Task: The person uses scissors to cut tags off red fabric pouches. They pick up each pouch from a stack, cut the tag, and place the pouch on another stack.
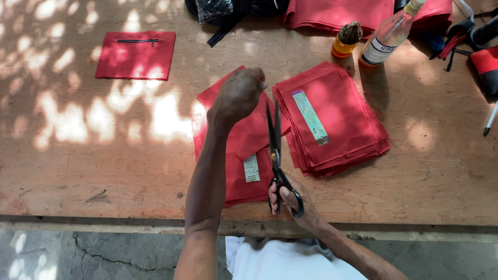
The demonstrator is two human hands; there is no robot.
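My right hand (290, 199) grips the handles of black scissors (275, 150), whose slightly parted blades point away from me. My left hand (238, 96) is closed and raised over a pile of red fabric pieces (244, 140) and seems to pinch something small near its fingertips; I cannot make out what. A white label (251, 168) lies on that pile. To the right sits a neat stack of red fabric pieces (337, 122) with a green-and-white label strip (310, 116) on top.
A red zippered pouch (136, 54) lies at the far left of the wooden table (104, 155). At the back stand a clear bottle (389, 33), a small orange jar (346, 40), folded red cloth (337, 13) and black straps (228, 15). A pen (490, 122) lies at the right edge.
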